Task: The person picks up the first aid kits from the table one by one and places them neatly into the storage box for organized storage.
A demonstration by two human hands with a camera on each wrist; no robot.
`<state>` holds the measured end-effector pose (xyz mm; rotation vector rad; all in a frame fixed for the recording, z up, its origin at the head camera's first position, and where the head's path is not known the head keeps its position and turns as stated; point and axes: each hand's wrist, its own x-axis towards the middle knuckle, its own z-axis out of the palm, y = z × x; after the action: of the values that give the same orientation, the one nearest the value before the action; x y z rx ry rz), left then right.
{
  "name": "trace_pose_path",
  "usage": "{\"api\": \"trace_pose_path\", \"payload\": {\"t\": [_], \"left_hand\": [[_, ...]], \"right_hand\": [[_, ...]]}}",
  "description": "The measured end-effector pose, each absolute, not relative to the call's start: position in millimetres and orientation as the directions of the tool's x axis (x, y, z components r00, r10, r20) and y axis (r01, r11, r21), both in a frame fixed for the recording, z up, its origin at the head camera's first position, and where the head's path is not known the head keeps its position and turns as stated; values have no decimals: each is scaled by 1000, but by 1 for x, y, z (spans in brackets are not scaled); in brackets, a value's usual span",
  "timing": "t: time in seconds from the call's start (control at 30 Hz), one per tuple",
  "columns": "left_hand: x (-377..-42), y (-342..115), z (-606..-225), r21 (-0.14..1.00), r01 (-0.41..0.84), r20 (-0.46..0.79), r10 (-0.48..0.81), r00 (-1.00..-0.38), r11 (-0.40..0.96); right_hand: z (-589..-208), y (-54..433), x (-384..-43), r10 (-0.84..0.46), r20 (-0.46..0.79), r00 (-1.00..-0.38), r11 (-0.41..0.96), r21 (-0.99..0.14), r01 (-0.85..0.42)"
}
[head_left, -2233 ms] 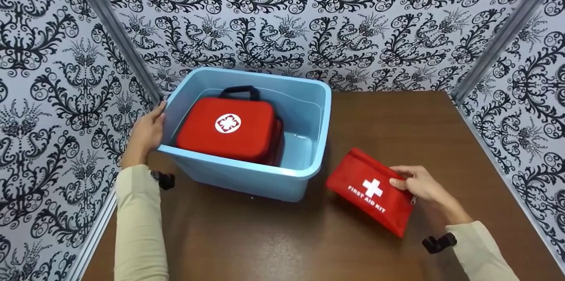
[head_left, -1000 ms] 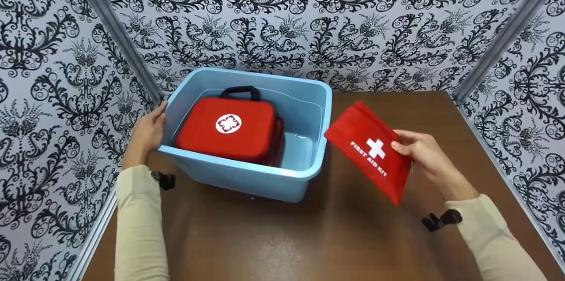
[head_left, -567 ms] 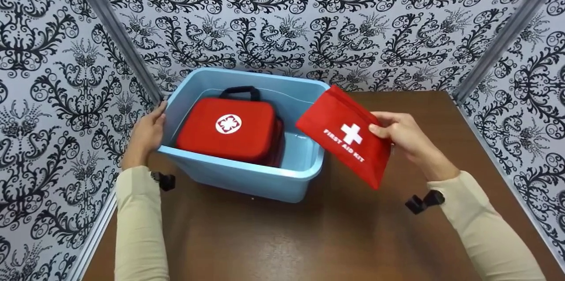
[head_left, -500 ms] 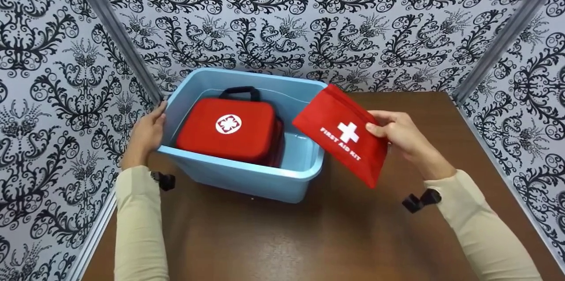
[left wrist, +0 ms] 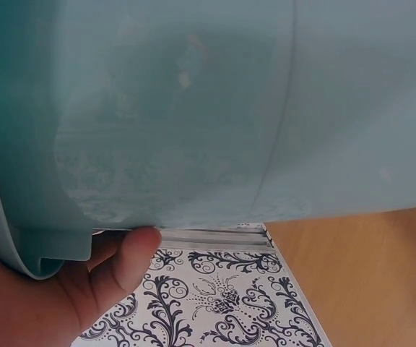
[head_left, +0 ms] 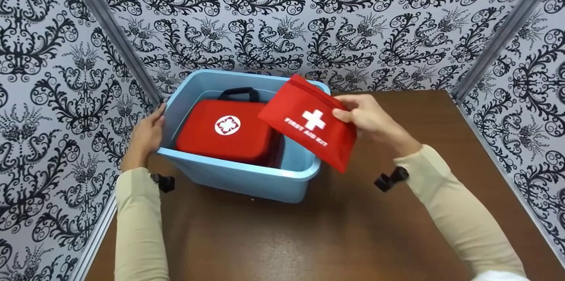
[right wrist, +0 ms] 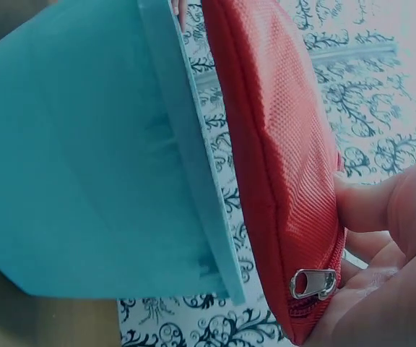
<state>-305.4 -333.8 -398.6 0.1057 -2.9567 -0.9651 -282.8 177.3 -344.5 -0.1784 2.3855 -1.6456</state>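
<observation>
A light blue plastic bin (head_left: 247, 177) stands at the table's back left. Inside it lies a red hard first aid case (head_left: 227, 130) with a black handle and white emblem. My left hand (head_left: 148, 133) grips the bin's left rim (left wrist: 42, 253), thumb under the lip. My right hand (head_left: 368, 120) pinches a flat red pouch (head_left: 309, 122) marked FIRST AID KIT, held tilted in the air over the bin's right side. In the right wrist view the pouch (right wrist: 280, 166) hangs just above the bin's rim (right wrist: 193, 159), its zipper pull near my fingers.
The brown wooden table (head_left: 344, 232) stretches to the right and front of the bin. Black-and-white patterned walls (head_left: 309, 16) close in the back and both sides. The bin sits close to the left wall.
My right hand lifted the pouch off the table and carried it left and up, from beside the bin to over its right side. The left hand stayed on the rim.
</observation>
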Motion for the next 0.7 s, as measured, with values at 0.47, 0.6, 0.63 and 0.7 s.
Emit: {"api": "trace_pose_path", "payload": {"t": [0.47, 0.6, 0.63, 0.7], "left_hand": [[-304, -334, -399, 610, -82, -32, -79, -996, 788], [-304, -335, -398, 605, -73, -20, -77, -997, 792], [-304, -335, -398, 607, -75, -21, -78, -997, 791], [-304, -334, -397, 608, -77, -22, -81, -997, 791]], "right_hand": [[-332, 109, -308, -284, -178, -942, 449, -893, 33], [-333, 92, -313, -300, -187, -935, 446, -894, 36], [-334, 87, -314, -301, -187, -935, 450, -892, 34], [-335, 79, -317, -303, -187, -934, 462, -886, 28]]}}
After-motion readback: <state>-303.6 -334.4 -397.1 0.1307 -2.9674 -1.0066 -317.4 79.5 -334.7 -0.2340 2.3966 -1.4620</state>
